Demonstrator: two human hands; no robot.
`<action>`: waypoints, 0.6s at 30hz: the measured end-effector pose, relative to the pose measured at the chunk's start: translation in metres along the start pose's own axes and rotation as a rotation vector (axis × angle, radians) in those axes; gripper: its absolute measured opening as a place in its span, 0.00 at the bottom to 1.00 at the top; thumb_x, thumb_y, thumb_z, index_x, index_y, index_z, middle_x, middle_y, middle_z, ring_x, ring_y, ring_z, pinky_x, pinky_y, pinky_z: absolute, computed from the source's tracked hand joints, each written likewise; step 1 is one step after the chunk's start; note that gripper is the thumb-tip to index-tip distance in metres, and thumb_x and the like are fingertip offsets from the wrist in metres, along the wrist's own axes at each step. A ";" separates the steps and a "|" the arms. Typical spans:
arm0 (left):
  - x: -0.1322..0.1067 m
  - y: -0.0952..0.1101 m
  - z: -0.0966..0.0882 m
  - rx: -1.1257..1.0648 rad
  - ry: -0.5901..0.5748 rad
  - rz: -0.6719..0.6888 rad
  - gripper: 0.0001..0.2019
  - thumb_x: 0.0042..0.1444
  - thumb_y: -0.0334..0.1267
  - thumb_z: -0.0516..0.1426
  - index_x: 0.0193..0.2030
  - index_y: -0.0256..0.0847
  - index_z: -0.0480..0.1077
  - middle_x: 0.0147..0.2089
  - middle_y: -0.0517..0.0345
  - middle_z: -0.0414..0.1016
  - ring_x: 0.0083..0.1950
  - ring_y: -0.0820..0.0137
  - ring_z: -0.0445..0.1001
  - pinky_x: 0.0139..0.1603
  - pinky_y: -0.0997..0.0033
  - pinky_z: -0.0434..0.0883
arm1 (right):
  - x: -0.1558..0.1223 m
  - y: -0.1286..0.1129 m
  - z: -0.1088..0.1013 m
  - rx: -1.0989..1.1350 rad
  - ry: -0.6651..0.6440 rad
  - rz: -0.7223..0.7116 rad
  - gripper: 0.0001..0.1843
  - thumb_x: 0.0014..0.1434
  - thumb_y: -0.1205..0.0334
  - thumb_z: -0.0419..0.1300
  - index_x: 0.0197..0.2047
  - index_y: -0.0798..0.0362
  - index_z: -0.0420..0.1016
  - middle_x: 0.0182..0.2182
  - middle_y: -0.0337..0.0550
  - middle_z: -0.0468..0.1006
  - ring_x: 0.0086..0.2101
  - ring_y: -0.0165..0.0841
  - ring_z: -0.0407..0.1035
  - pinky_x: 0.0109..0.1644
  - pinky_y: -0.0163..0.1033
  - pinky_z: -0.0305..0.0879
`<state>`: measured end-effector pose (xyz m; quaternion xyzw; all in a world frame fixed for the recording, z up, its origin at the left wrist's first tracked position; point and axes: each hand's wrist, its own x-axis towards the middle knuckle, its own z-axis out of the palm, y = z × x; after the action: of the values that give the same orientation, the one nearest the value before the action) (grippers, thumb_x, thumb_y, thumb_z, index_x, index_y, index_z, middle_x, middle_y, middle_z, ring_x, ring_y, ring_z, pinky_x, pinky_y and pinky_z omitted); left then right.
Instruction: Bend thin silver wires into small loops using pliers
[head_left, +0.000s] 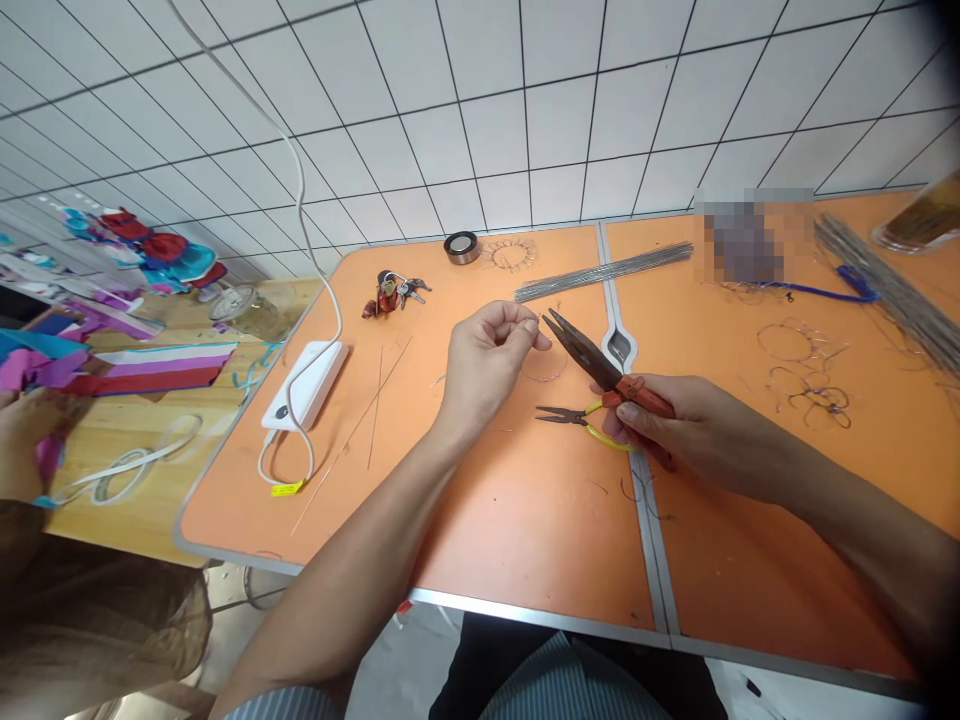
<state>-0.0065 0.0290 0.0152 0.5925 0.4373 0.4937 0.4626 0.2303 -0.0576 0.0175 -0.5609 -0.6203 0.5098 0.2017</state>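
Striped shirt cuffs (285, 706) lie along the bottom edge, with both forearms reaching up over an orange tabletop (517, 545) edged in grey metal. Near the middle of the frame, the left hand (487, 365) is narrowly pinched, thumb against fingertips; whether a thin wire lies in that pinch is too fine to tell. The right hand (679, 425) wraps closed around the red grips of long-nose pliers (592, 355), their dark tips pointing to the upper left and ending just beside the left hand. Directly below them, small yellow-handled pliers (562, 415) lie on the tabletop, their handles just beside the right hand's fingers (637, 412).

Along the far edge sit a bundle of straight steel wires (604, 272), a tape roll (461, 247) and a key ring (391, 295). A white power bank (304, 385) with its cable lies toward the left, while bent wire loops (806, 375) lie at right, below a glass jar (919, 215) in the upper right corner. On a wooden table (135, 480) at far left, a co-worker's hand (26, 440) holds pink material beside striped fabric (161, 368).
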 end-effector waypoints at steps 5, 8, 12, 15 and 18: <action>-0.003 0.001 0.000 0.091 0.007 0.068 0.07 0.65 0.38 0.63 0.35 0.41 0.76 0.32 0.56 0.82 0.26 0.74 0.66 0.27 0.72 0.61 | 0.001 -0.001 0.002 0.161 -0.085 0.043 0.21 0.74 0.43 0.60 0.37 0.50 0.76 0.33 0.43 0.73 0.28 0.33 0.66 0.27 0.40 0.64; -0.004 0.000 0.000 0.124 0.011 0.105 0.07 0.66 0.39 0.63 0.35 0.41 0.76 0.33 0.55 0.82 0.29 0.73 0.71 0.28 0.71 0.62 | 0.000 -0.002 0.001 0.202 -0.118 0.030 0.23 0.73 0.39 0.62 0.39 0.52 0.78 0.33 0.43 0.73 0.29 0.33 0.67 0.27 0.39 0.65; -0.006 -0.003 0.001 0.190 0.021 0.156 0.07 0.67 0.38 0.61 0.36 0.42 0.75 0.34 0.56 0.83 0.34 0.70 0.77 0.31 0.70 0.66 | -0.002 -0.004 0.000 0.236 -0.121 0.036 0.26 0.71 0.35 0.63 0.41 0.53 0.78 0.35 0.46 0.77 0.28 0.33 0.68 0.25 0.39 0.66; -0.007 -0.004 0.002 0.251 0.027 0.197 0.07 0.68 0.37 0.60 0.36 0.43 0.75 0.34 0.57 0.83 0.33 0.70 0.77 0.33 0.69 0.68 | -0.001 -0.004 -0.001 0.224 -0.110 0.045 0.26 0.71 0.35 0.64 0.39 0.53 0.77 0.33 0.45 0.76 0.28 0.33 0.67 0.25 0.39 0.65; -0.007 -0.005 0.001 0.303 0.033 0.231 0.08 0.69 0.36 0.59 0.37 0.43 0.75 0.34 0.58 0.83 0.32 0.71 0.76 0.34 0.69 0.67 | 0.000 -0.004 -0.001 0.206 -0.116 0.047 0.26 0.71 0.37 0.63 0.37 0.52 0.77 0.30 0.42 0.73 0.27 0.32 0.66 0.25 0.38 0.65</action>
<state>-0.0069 0.0229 0.0086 0.6936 0.4431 0.4817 0.3009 0.2296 -0.0568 0.0213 -0.5211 -0.5619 0.6071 0.2102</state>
